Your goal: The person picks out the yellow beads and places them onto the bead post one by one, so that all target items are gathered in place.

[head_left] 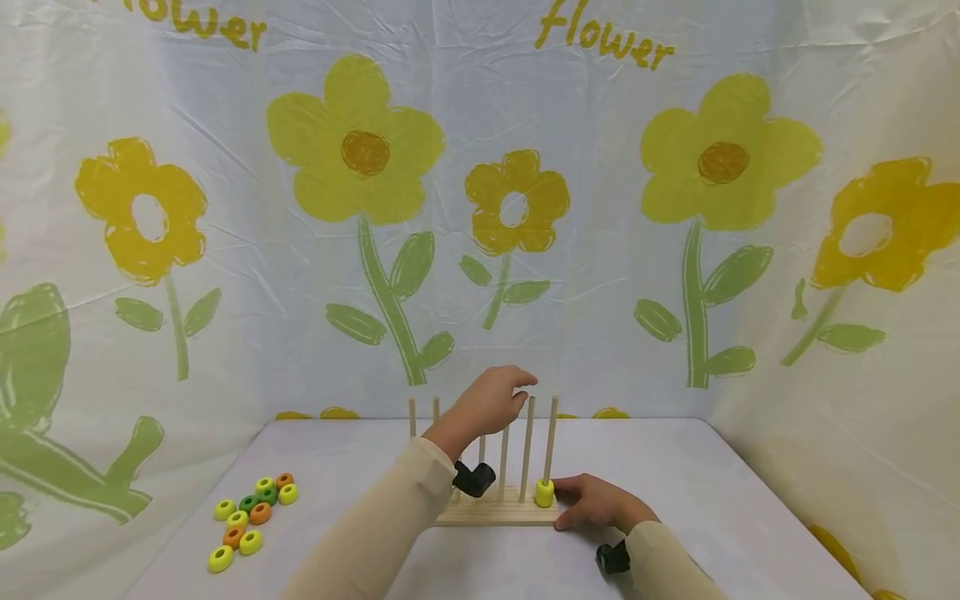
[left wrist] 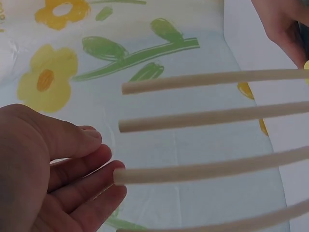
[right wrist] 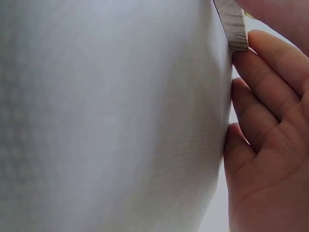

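A wooden peg stand [head_left: 487, 515] with several upright pegs lies across the middle of the table. Low on its rightmost peg sit yellow beads [head_left: 545, 493], seemingly two stacked. My left hand [head_left: 491, 402] hovers at the height of the peg tops, its fingers loosely bent and holding nothing. In the left wrist view, its fingertips are close to the end of one peg [left wrist: 193, 173]; whether they touch is unclear. My right hand [head_left: 600, 504] holds the stand's right end, thumb at the front corner and index finger farther back. The right wrist view shows fingers against the base's end [right wrist: 234, 29].
Several loose yellow, green and orange beads [head_left: 250, 503] lie on the left of the white table [head_left: 645, 450]. A flower-printed cloth [head_left: 585, 333] hangs behind and at the sides. Each wrist bears a black camera [head_left: 474, 479].
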The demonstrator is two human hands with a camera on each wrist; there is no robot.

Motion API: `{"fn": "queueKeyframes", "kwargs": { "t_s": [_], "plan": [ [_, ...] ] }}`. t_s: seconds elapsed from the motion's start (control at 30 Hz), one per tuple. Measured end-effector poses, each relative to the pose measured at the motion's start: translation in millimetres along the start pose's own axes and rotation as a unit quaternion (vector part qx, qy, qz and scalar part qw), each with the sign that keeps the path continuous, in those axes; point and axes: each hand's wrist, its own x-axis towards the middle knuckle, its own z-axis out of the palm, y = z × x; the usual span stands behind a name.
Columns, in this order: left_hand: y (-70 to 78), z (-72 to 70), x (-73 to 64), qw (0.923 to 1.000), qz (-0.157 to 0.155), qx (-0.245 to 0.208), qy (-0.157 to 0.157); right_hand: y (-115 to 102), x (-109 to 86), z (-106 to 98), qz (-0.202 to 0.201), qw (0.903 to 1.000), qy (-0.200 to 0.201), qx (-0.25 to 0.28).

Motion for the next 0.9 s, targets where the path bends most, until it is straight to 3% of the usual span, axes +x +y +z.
{"fn": "queueKeyframes", "kwargs": {
  "t_s": [0.67, 0.9],
  "plan": [
    [-32.5, -14.1, -49.9, 0.9969, -0.029, 0.006, 0.073, 3, -1.4, 2, -0.005, 1.0, -0.001, -0.008],
    [-46.3, -17.3, -67.5, 0.9903, -0.031, -0.001, 0.135, 1, -0.6, 0, 0.003, 0.9999, 0.001, -0.014]
  ]
}}
